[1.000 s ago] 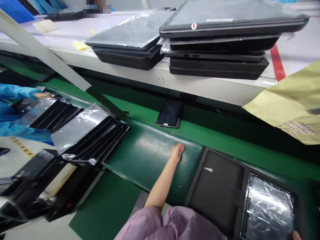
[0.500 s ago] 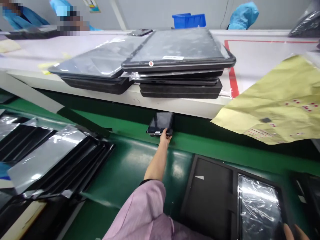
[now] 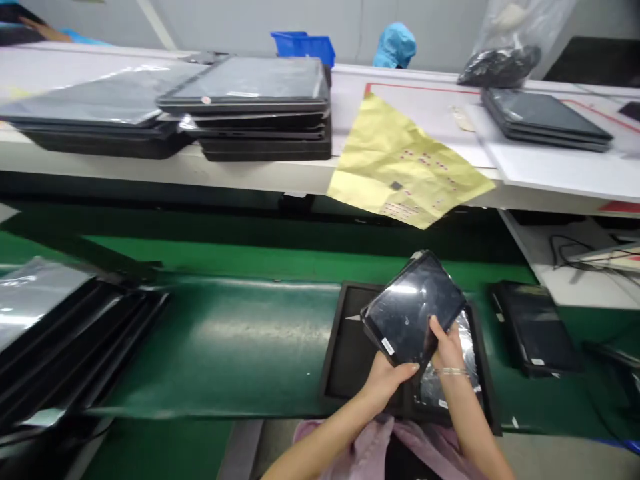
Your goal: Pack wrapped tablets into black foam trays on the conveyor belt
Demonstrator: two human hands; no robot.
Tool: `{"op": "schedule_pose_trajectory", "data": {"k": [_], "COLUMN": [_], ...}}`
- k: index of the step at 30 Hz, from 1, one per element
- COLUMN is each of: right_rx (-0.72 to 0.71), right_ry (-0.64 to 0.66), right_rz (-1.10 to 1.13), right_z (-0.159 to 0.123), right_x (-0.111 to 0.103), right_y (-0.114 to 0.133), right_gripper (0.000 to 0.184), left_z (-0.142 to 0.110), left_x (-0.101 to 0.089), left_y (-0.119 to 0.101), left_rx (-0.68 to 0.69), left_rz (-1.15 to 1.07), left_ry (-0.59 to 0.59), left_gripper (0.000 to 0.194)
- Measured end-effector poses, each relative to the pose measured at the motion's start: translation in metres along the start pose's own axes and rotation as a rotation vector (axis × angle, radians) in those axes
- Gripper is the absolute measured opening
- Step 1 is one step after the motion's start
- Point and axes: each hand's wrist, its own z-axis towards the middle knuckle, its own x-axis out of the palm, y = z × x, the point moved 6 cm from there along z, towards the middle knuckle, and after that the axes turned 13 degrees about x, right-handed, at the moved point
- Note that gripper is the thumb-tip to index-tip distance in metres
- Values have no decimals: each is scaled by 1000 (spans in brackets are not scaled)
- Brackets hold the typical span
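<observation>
A dark tablet point(image 3: 417, 303) with a glossy screen and a small white label is held tilted between my two hands. My left hand point(image 3: 390, 377) grips its lower edge, thumb on the front. My right hand point(image 3: 447, 343) clasps the lower right side, its thumb pressed on the screen. Directly beneath lies a black foam tray point(image 3: 333, 353) with two compartments. Its left one shows a small white scrap; in the right one sits a film-wrapped panel point(image 3: 435, 393), partly covered by my right hand and the tablet.
Black trays point(image 3: 100, 333) lean in a row on the green bench point(image 3: 240, 347) at left. Another dark tablet point(image 3: 537, 327) lies at right. Above, a white shelf point(image 3: 280, 170) carries stacked screens point(image 3: 245, 87), and a yellow sheet point(image 3: 400, 160) hangs off its edge. Someone's blue cap point(image 3: 395, 45) shows behind.
The tablet, earlier under the shelf in my left hand, has come toward me over the tray. My right hand has left the tray's lower right and now grips it too. The view has swung right.
</observation>
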Motion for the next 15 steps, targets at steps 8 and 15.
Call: {"op": "schedule_pose_trajectory", "data": {"k": [8, 15], "right_rx": [-102, 51], "right_ry": [-130, -250], "right_rz": [-140, -635], "right_z": [71, 182], "right_x": [-210, -336], "right_y": [112, 195], "right_gripper": [64, 90], "left_z": [12, -20], "left_x": [-55, -169], "left_y": [-19, -17], "left_rx": [218, -171], "left_rz": [1127, 1039], "left_ry": [-183, -613], "left_gripper": [42, 33]}}
